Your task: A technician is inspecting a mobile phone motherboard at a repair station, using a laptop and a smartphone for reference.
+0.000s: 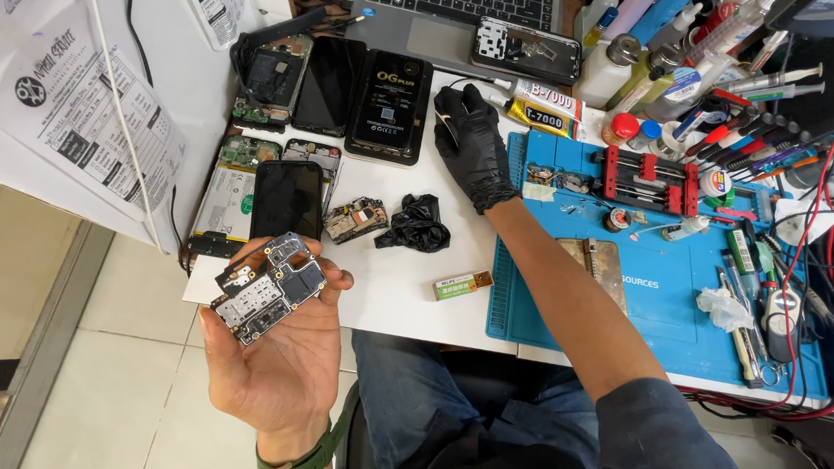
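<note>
Left hand point(276, 351), bare, with a green wristband point(301, 462), raised palm-up off the near edge of the bench point(392, 293); its fingers are loosely curled and cradle a phone circuit board point(268, 286), which lies flat across the fingertips and upper palm, thumb resting along its lower edge. Right forearm extends straight out over the blue work mat point(663, 293) toward the far side of the bench; right hand point(474, 141), in a black glove, is bent downward with the fingers drawn together on the white surface; a thin pale item shows at the fingertips, but whether it is gripped cannot be told. Just beside the right hand lie adhesive tubes point(543, 104); a crumpled black glove point(416, 223) and a smaller board fragment point(355, 219) lie between the two hands. Several dismantled phones point(333, 87) lie in a group at the upper left of the bench; a laptop point(462, 8) stands behind them; a red clamp fixture point(647, 180) sits on the mat.
</note>
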